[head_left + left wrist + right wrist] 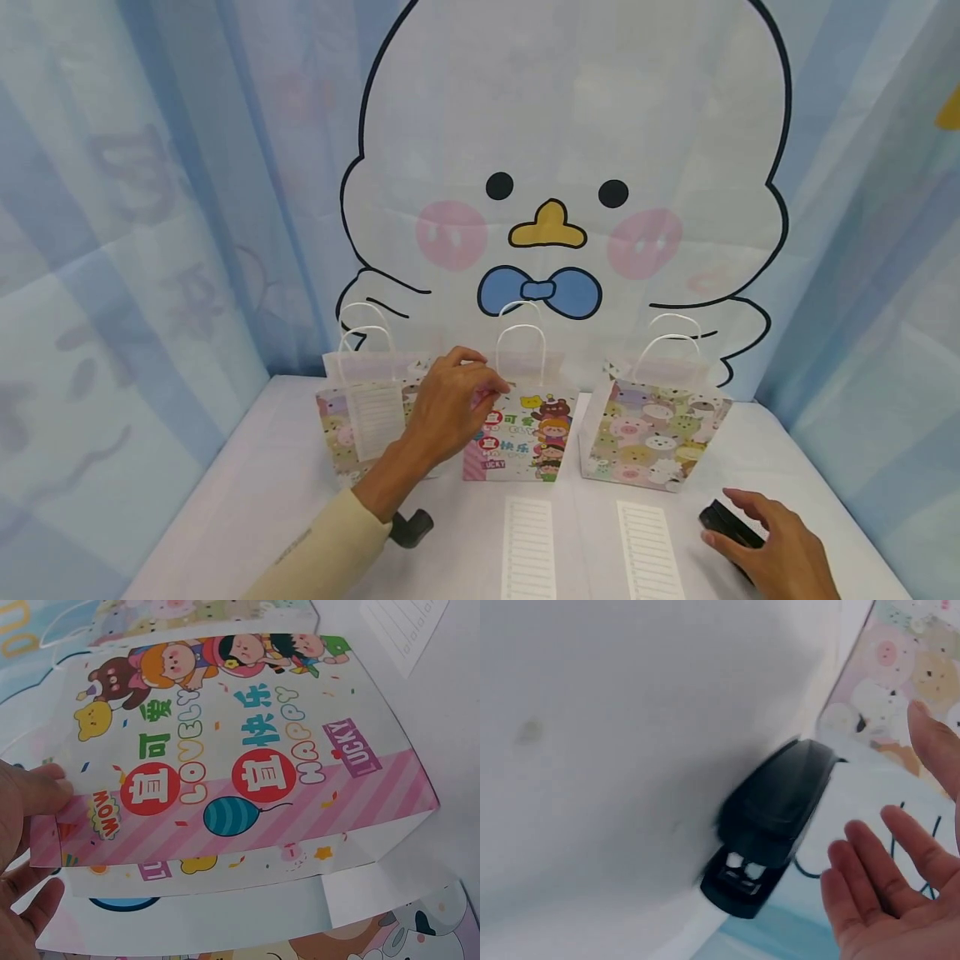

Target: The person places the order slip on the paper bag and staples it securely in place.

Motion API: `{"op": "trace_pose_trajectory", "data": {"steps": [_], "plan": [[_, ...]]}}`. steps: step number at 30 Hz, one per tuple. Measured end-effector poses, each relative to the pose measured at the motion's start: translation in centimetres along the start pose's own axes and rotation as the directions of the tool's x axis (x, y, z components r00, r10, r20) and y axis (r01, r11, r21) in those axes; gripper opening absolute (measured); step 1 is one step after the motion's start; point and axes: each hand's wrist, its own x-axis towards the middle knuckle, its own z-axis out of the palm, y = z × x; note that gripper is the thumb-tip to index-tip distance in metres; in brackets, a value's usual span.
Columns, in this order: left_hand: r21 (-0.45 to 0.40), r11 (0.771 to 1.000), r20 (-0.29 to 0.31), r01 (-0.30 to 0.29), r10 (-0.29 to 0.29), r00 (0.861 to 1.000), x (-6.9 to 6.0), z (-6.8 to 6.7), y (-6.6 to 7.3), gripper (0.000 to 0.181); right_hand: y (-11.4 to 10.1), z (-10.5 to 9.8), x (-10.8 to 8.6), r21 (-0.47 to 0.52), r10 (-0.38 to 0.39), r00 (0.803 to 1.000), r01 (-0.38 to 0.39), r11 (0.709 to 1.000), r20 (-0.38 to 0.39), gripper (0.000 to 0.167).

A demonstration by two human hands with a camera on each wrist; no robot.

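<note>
In the head view my left hand (pixel 453 404) is at the upper left corner of the middle paper gift bag (pixel 517 450), which stands upright. The left wrist view has the left thumb (pixel 45 787) over the edge of this bag, the other fingers on its far side, pinching it. Its front carries cartoon children and coloured lettering. My right hand (pixel 783 546) is beside a black stapler (pixel 731 527) on the table's right. In the right wrist view its fingers are spread and apart from the stapler (pixel 776 810).
A left gift bag (pixel 337 446) has a lined paper slip (pixel 377 421) on its front. On the right stands an animal-print bag (pixel 652 433). Two lined slips, a middle one (pixel 528 546) and a right one (pixel 648 550), lie in front. A printed curtain (pixel 570 108) hangs behind.
</note>
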Motion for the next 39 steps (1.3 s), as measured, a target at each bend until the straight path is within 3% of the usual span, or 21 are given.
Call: {"op": "trace_pose_trajectory", "data": {"steps": [4,8,16,23,39], "plan": [[-0.012,1.0,0.006,0.012,-0.012,1.0,-0.1,-0.1,0.0,0.009,-1.8,-0.2,-0.7,0.075,0.034,0.999,-0.031,0.997,-0.04,0.101],[-0.012,1.0,0.011,0.015,-0.014,1.0,0.0,-0.1,0.0,0.01,-3.5,-0.2,-1.2,0.142,0.037,0.999,-0.035,0.989,-0.016,0.106],[-0.011,1.0,0.006,0.01,-0.01,1.0,0.0,-0.1,-0.1,0.01,-6.6,0.9,-3.0,0.222,-0.101,0.994,0.11,0.969,-0.049,0.098],[-0.016,1.0,0.009,0.013,-0.013,1.0,0.0,-0.1,-0.1,0.01,-9.1,2.5,-3.6,0.268,-0.107,0.994,0.095,0.959,0.03,0.1],[-0.012,1.0,-0.016,-0.01,0.01,1.0,0.0,0.1,-0.2,0.009,-13.5,6.4,-4.4,0.309,-0.304,0.947,0.26,0.915,0.105,0.095]]}}
